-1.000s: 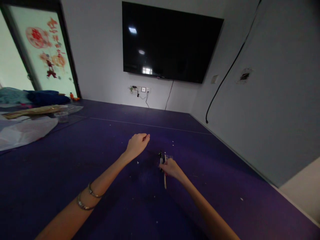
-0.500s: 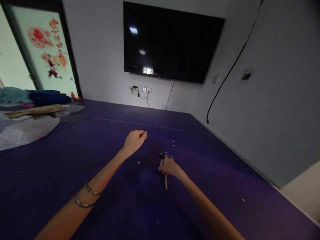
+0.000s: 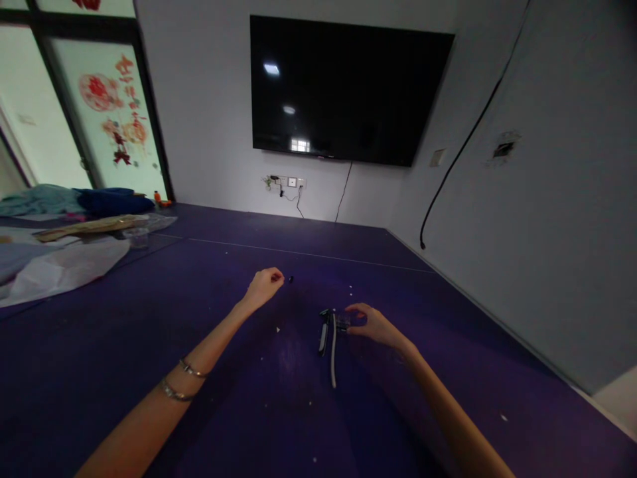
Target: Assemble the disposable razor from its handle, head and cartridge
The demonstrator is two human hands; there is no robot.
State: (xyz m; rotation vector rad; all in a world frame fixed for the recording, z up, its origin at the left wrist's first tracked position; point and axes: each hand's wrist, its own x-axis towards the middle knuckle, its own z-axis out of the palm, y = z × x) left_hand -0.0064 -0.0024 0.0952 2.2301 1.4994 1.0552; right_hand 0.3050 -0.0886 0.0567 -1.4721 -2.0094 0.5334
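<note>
My left hand [image 3: 265,287] is closed over the purple surface, its fingertips drawn together; whether anything is between them I cannot make out. Just right of those fingertips, a small dark piece [image 3: 291,279] appears with a slight gap. My right hand [image 3: 374,324] has thumb and forefinger apart, around the right end of a small clear plastic box [image 3: 342,322]; the thumb seems to touch its lower corner. Left of the box lies what looks like a razor [image 3: 323,334] with a dark head and grey-and-black handle. A thin pale stick [image 3: 333,362] lies between razor and box.
White plastic sheeting [image 3: 89,262], a flat tan piece [image 3: 94,227], a clear cup [image 3: 137,237] and folded cloths [image 3: 112,200] lie at the far left. Small white scraps dot the purple surface [image 3: 223,425]. A black cable [image 3: 460,139] hangs along the right wall.
My right hand has let go of the razor and moved right to the clear box. The razor and pale stick now show fully. My left hand has shifted slightly, and the dark piece has come into view.
</note>
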